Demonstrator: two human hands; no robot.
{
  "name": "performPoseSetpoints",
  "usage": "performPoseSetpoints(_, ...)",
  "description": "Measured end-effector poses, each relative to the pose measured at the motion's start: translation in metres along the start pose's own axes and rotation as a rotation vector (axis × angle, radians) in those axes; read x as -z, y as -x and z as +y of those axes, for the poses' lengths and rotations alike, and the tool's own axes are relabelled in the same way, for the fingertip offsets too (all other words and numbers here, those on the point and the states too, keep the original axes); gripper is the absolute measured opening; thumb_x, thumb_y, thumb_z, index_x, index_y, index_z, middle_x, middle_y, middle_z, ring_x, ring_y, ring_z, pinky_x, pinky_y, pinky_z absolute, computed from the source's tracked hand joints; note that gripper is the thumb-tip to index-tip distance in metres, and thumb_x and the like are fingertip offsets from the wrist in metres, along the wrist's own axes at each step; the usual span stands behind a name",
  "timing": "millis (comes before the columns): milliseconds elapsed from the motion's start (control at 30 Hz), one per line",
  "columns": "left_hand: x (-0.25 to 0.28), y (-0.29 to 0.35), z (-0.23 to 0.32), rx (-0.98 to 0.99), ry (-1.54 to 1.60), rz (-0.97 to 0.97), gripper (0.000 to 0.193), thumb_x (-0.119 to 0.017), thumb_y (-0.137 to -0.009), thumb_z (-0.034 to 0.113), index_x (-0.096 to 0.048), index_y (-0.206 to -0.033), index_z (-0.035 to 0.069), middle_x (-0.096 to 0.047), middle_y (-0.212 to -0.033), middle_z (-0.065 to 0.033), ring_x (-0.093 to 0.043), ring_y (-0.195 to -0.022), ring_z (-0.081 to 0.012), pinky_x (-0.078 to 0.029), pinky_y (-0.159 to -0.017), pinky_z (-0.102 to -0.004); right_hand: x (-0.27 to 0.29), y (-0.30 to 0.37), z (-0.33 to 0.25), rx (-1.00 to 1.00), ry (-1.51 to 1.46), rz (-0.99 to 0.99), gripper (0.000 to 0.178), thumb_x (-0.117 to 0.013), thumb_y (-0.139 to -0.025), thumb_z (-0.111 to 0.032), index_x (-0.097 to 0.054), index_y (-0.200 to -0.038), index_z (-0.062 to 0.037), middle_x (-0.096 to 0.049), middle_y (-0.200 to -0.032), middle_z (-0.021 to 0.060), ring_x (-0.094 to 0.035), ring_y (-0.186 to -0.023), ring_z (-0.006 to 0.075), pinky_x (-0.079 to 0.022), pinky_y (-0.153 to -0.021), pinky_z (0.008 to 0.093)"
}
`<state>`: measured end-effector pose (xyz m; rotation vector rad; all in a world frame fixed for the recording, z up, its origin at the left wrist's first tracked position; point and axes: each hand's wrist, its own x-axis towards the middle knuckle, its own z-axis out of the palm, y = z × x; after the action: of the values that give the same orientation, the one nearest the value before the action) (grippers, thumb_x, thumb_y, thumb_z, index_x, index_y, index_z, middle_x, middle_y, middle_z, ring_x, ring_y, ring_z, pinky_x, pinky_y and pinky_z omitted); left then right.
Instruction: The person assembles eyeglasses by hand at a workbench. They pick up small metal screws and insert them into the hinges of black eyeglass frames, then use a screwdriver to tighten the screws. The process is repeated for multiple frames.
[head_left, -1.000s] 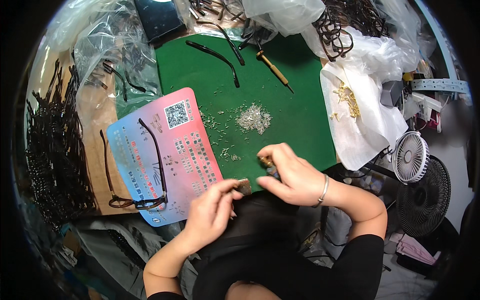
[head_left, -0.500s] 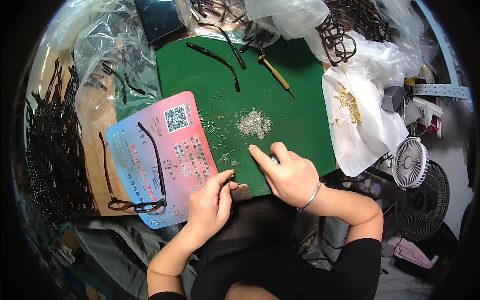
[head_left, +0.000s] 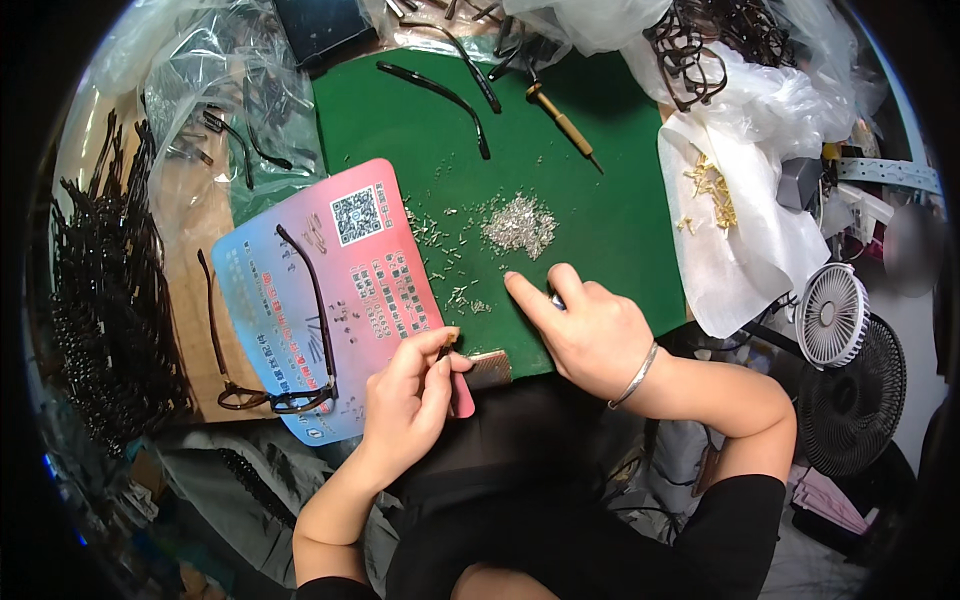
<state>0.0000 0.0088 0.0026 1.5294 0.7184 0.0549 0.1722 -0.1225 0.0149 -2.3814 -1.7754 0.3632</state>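
My left hand (head_left: 408, 400) is closed in a pinch at the lower edge of the pink and blue printed mat (head_left: 350, 290). A small dark piece shows at its fingertips, too small to name. My right hand (head_left: 600, 330) rests over the green work mat (head_left: 590, 230), its index finger stretched toward a heap of tiny silver screws (head_left: 520, 226). The other fingers curl in around something shiny, mostly hidden. Eyeglasses with dark temples (head_left: 310, 400) lie on the printed mat. A ridged metal-looking block (head_left: 490, 369) sits by the left fingertips.
A brass-coloured screwdriver (head_left: 565, 126) and a loose black temple (head_left: 440, 100) lie at the back. Gold-coloured small parts (head_left: 712, 192) rest on white wrapping at the right. Bundled dark temples (head_left: 110, 310) line the left side. A white fan (head_left: 832, 316) stands at far right.
The view has shifted slightly, so the mats and tools appear a little higher. My right index finger remains near the screw heap, and my left hand stays pinched.
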Motion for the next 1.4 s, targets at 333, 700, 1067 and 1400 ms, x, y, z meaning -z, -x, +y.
performPoseSetpoints(333,-0.021,0.002,-0.010,-0.264,-0.316,0.250,0.024,-0.054,-0.084,-0.002,-0.056,-0.108,-0.002,-0.063,-0.074,-0.0134,-0.062,-0.055,-0.0200,-0.049,-0.052,-0.0302,0.004,-0.003,-0.032,0.097,-0.591,-0.176,0.031,-0.057,-0.084,-0.013,-0.048,-0.113,-0.0076,-0.048,-0.085,0.0148,-0.059,-0.054,0.0281,-0.053,-0.048,0.0338)
performPoseSetpoints(700,-0.029,-0.002,-0.018,-0.450,-0.527,0.394,0.028,-0.057,-0.080,-0.003,-0.057,-0.108,-0.003,-0.065,-0.078,-0.0145,-0.065,-0.064,-0.0247,-0.052,-0.056,-0.0322,-0.002,-0.008,-0.027,0.062,-0.713,-0.272,0.033,-0.052,-0.087,-0.011,-0.048,-0.120,-0.0077,-0.054,-0.096,0.0126,-0.058,-0.069,0.0242,-0.051,-0.056,0.0314)
performPoseSetpoints(1067,-0.024,-0.002,-0.015,-0.388,-0.475,0.334,0.024,-0.051,-0.084,-0.005,-0.057,-0.107,-0.004,-0.064,-0.076,-0.0162,-0.065,-0.061,-0.0234,-0.051,-0.056,-0.0307,0.015,-0.029,-0.025,-0.280,-1.214,-0.644,0.026,-0.044,-0.092,-0.016,-0.048,-0.111,0.0005,-0.059,-0.101,0.0199,-0.057,-0.096,0.0343,-0.045,-0.083,0.0382)
performPoseSetpoints(1400,-0.022,-0.004,-0.012,-0.377,-0.483,0.315,0.025,-0.055,-0.081,-0.004,-0.057,-0.106,-0.004,-0.065,-0.074,-0.0158,-0.067,-0.066,-0.0261,-0.053,-0.057,-0.0331,0.002,-0.024,-0.026,-0.165,-1.002,-0.573,0.029,-0.044,-0.092,-0.015,-0.047,-0.118,-0.0023,-0.057,-0.109,0.0181,-0.055,-0.105,0.0306,-0.043,-0.089,0.0359)
